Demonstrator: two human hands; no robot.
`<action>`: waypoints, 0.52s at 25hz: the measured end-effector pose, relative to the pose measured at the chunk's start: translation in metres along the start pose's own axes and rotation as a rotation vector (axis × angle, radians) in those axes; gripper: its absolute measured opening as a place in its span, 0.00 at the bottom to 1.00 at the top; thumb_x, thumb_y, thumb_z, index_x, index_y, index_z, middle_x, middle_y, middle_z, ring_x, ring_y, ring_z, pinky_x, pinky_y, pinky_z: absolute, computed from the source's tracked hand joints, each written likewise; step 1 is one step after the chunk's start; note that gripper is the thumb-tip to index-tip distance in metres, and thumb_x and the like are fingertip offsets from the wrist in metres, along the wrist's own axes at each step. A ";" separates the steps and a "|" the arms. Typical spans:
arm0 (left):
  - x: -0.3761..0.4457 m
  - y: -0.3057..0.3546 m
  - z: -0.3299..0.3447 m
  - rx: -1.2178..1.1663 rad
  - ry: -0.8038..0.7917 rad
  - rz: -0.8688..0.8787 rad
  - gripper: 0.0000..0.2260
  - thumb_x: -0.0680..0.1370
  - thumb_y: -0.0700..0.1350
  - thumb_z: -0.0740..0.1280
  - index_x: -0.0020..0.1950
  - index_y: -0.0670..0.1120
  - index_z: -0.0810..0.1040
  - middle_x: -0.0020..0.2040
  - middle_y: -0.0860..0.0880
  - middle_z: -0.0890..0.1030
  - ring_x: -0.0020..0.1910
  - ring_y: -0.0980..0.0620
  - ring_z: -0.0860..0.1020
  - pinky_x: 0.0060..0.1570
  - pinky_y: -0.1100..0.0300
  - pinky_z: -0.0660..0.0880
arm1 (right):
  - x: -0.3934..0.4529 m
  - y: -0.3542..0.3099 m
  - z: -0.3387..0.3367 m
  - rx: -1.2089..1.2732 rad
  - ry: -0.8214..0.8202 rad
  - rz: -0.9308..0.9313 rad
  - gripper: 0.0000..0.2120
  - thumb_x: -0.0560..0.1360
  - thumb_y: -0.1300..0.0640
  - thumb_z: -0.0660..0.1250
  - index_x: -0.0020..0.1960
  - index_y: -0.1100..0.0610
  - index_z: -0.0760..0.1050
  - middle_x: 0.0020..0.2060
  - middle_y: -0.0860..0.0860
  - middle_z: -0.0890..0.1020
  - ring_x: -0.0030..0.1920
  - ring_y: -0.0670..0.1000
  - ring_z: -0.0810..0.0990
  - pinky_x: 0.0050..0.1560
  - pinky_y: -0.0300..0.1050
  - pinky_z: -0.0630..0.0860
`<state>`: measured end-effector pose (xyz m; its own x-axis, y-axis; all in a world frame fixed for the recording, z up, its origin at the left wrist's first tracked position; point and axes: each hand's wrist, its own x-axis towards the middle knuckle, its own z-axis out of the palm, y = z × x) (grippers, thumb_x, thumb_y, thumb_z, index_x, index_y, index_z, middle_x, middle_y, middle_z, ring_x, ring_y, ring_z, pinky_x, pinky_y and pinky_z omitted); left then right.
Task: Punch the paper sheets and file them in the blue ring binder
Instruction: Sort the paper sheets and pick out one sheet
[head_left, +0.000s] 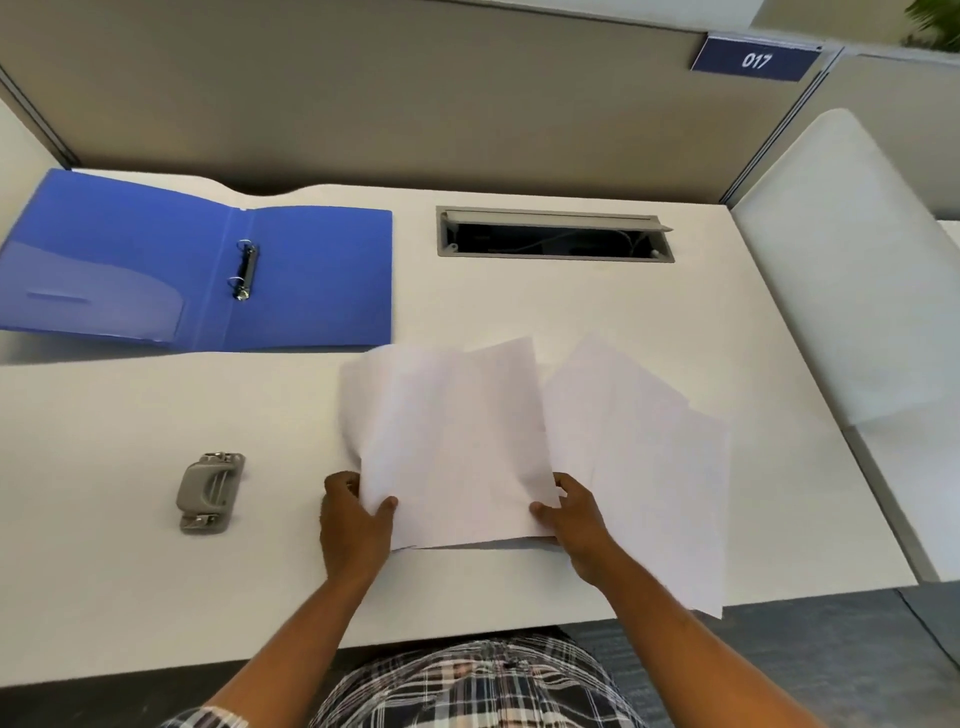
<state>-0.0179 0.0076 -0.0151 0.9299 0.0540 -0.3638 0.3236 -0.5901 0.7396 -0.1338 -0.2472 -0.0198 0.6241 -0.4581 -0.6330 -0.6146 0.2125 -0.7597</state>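
A small stack of white paper sheets (452, 441) is tilted up off the white desk in front of me. My left hand (353, 519) grips its lower left corner, thumb on top. My right hand (574, 514) grips the lower right corner the same way. More loose white sheets (654, 467) lie fanned on the desk to the right, partly under my right arm. The blue ring binder (311, 275) lies open flat at the back left, its metal rings (245, 270) closed along the spine. A grey hole punch (209, 491) sits on the desk left of my left hand.
A grey cable tray opening (553, 236) is set into the desk at the back centre. A grey partition wall (389, 104) carries a blue sign reading 017 (756, 60). A white chair back (852, 270) stands to the right. The desk's front edge (260, 660) is close to my body.
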 end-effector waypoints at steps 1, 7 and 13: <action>0.001 0.001 0.000 -0.148 -0.058 -0.047 0.26 0.71 0.43 0.77 0.62 0.49 0.66 0.53 0.45 0.77 0.51 0.43 0.79 0.46 0.53 0.74 | 0.000 0.001 0.002 0.033 -0.015 0.020 0.17 0.79 0.68 0.68 0.66 0.55 0.76 0.62 0.57 0.83 0.60 0.60 0.83 0.61 0.65 0.81; -0.004 -0.007 0.006 -0.155 -0.398 -0.082 0.42 0.68 0.46 0.80 0.75 0.54 0.59 0.58 0.50 0.74 0.56 0.49 0.75 0.57 0.54 0.73 | 0.001 -0.005 0.008 0.053 -0.111 0.121 0.11 0.82 0.46 0.65 0.59 0.50 0.79 0.54 0.49 0.87 0.56 0.54 0.85 0.52 0.54 0.85; -0.021 0.004 0.030 0.028 -0.192 -0.006 0.37 0.71 0.53 0.76 0.74 0.46 0.63 0.66 0.45 0.75 0.62 0.43 0.75 0.60 0.51 0.73 | 0.000 -0.007 0.006 -0.200 -0.065 -0.095 0.20 0.76 0.59 0.74 0.66 0.52 0.73 0.62 0.50 0.81 0.61 0.53 0.80 0.63 0.52 0.79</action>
<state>-0.0419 -0.0199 -0.0214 0.8767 -0.0953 -0.4716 0.3217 -0.6128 0.7218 -0.1266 -0.2433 -0.0150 0.7093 -0.4099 -0.5735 -0.6313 -0.0075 -0.7755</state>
